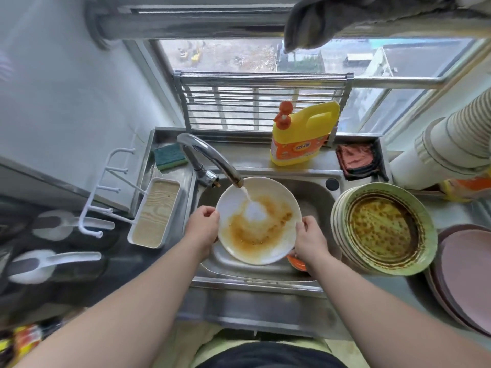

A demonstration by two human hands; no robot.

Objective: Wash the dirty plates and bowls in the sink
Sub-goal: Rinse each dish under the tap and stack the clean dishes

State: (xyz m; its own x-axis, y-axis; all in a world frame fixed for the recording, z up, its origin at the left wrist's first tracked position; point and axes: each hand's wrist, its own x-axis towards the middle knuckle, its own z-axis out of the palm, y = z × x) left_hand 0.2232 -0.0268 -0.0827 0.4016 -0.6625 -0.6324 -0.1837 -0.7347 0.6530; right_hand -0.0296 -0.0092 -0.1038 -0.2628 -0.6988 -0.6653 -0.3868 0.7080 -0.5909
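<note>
Steel sink [316, 192] under a window; beyond the hands, a yellow detergent jug [303, 136] whose orange label is unreadable. Left hand [203, 229] and right hand [309, 239] grip the stained white plate [265, 232] between them, under the faucet [210, 158] stream.

You had one white round plate [259, 221] smeared orange, one stack of green-rimmed dirty plates [382, 229], one yellow plastic detergent bottle [303, 136], one green-and-yellow sponge [170, 156], two white plastic scoops [53, 264], and one chrome tap [210, 158].

Bare forearms, no sleeves, pale yellow-green top, dark waistband
</note>
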